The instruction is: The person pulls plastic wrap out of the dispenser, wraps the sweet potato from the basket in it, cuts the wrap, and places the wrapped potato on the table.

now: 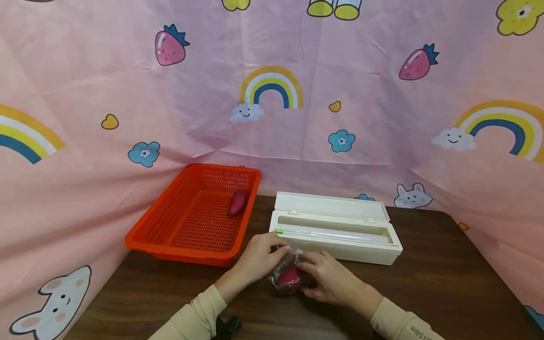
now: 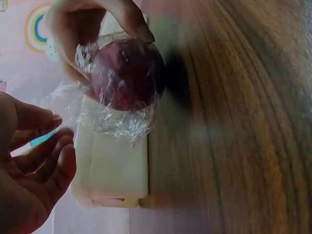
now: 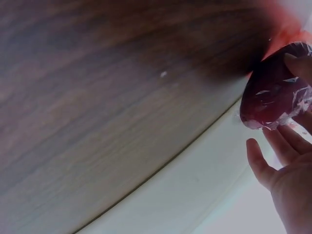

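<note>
A purple-red sweet potato (image 1: pixel 289 279), wrapped in crinkled cling film (image 2: pixel 129 124), is held just above the dark table in front of the dispenser. My right hand (image 1: pixel 331 281) grips it; in the right wrist view the thumb lies on one side and fingers reach under the other. Loose film sticks out from the sweet potato in the left wrist view. Close beside that film are the fingertips of my left hand (image 2: pixel 31 161), loosely curved with a gap between thumb and fingers. From the head view, the left hand is at the upper left of the bundle.
Behind the hands stands a white cling film dispenser (image 1: pixel 340 250), lid raised, a film roll (image 1: pixel 335 233) inside and a green slider (image 1: pixel 278 231) at its left end. An orange-red basket (image 1: pixel 148 248) at the left holds another sweet potato (image 1: pixel 238 202). A patterned curtain (image 1: pixel 306 127) borders the table.
</note>
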Available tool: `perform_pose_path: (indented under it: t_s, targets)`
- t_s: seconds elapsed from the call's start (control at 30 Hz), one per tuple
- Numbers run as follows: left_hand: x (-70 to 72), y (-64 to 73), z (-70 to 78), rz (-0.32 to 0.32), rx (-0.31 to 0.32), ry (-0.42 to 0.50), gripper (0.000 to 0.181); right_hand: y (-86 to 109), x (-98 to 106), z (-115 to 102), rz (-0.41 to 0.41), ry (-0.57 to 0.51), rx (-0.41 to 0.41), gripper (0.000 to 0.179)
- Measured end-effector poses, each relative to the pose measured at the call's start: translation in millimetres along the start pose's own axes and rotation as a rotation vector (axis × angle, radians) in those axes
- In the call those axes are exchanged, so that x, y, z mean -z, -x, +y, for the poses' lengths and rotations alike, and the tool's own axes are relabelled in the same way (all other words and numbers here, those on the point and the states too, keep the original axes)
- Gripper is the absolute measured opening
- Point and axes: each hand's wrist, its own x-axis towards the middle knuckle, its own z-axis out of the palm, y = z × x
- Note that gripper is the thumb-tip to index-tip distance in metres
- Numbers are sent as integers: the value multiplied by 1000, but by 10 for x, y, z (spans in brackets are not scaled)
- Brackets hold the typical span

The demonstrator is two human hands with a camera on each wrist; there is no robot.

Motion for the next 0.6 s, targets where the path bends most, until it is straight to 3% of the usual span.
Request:
perform_pose_path:
  t_s: [0.13, 0.27, 0.43, 0.6]
  targets:
    - [56, 14, 71, -22, 38, 86, 10, -44, 15, -16, -36, -50, -30, 49]
    - [125, 34, 172, -37, 28, 134, 10, -100, 27, -23, -71, -96, -52, 44]
    - [199, 117, 305, -62, -13, 156, 10, -131, 35, -26, -82, -113, -90, 45]
    - [180, 234, 374, -134, -101, 155, 9, -142, 59, -24, -103, -242, -161, 51]
